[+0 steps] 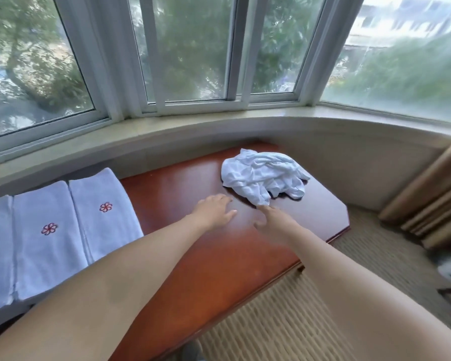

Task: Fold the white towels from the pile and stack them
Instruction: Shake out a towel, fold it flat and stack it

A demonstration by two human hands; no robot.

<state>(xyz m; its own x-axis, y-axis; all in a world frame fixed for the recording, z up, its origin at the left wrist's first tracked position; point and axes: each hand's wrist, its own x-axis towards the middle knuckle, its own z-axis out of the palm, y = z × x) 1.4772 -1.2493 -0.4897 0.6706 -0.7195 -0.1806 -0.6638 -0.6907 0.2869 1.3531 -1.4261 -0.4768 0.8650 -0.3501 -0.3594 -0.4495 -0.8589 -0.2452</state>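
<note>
- My left hand [214, 208]: fingers straight, flat over the worktop [193, 256].
- My right hand [274, 220]: fingers extended, touching the crumpled towel [263, 175], gripping nothing.
- Folded towels [63, 230]: far left.

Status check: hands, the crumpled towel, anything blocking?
Left hand open, flat over the table. Right hand open, fingertips at the crumpled towel, no grip yet. Folded towels lie left. Nothing blocking.

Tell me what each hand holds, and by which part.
Nothing is held. The left hand lies open on the table; the right hand's fingers only reach the crumpled towel's near edge.
</note>
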